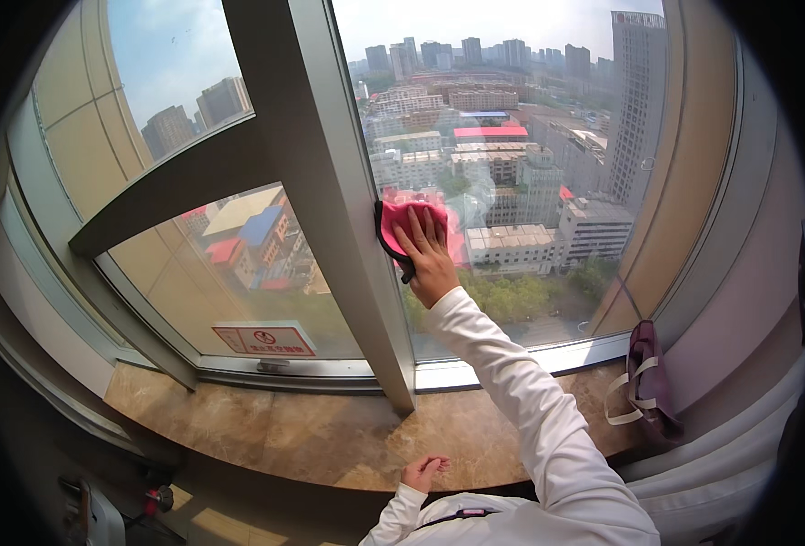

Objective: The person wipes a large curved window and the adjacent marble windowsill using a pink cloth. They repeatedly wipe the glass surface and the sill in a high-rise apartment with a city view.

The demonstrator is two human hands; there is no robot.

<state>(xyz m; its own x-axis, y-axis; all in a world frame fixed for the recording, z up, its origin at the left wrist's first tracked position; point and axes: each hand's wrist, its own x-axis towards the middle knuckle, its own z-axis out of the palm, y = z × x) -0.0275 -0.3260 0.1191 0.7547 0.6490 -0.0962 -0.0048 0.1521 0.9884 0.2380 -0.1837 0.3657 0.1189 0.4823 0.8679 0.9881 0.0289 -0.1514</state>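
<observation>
My right hand (430, 263) lies flat with spread fingers on a pink cloth with a dark edge (396, 235), pressed against the large window pane (511, 300). The cloth's left edge meets the grey metal mullion (348, 205). My left hand (427, 472) is near my body, above the front edge of the stone windowsill (320, 437), its fingers curled and nothing visible in it.
A purple bag with light straps (645, 382) leans at the sill's right end, beside a white curtain (730, 450). A window handle (273, 366) and a red-bordered sign (264, 339) are at the lower left pane. Dark and white equipment (102, 512) stands at the bottom left.
</observation>
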